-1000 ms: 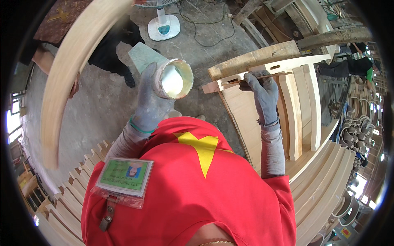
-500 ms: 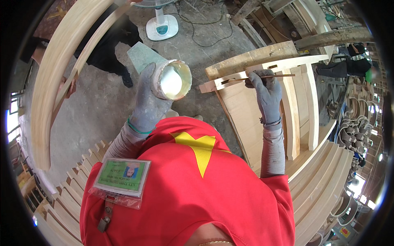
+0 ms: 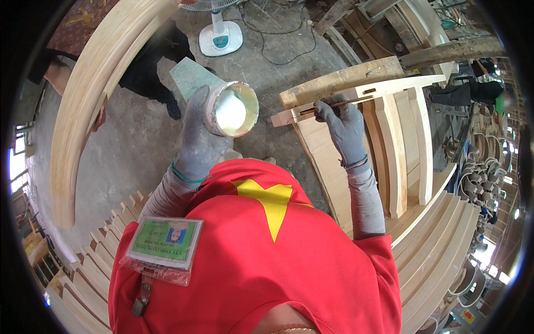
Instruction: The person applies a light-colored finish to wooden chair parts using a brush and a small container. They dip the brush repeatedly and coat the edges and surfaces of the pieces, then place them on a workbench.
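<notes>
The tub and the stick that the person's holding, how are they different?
The tub is wide and round with an open mouth; the stick is long and thin.
The tub is pale, with white stuff inside; the stick is brown.
The tub is in the left hand, its mouth showing to the camera; the stick is in the right hand, lying across the view.
Both are held in grey gloves.

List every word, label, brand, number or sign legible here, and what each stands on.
ID badge on the red shirt: small printed lines, upside down in this view; wording withheld.
Yellow-and-red label, lower right: too small to read.
Fan base's teal panel: any marks too small to read.
Cup in the left hand: no readable text shows.
</notes>
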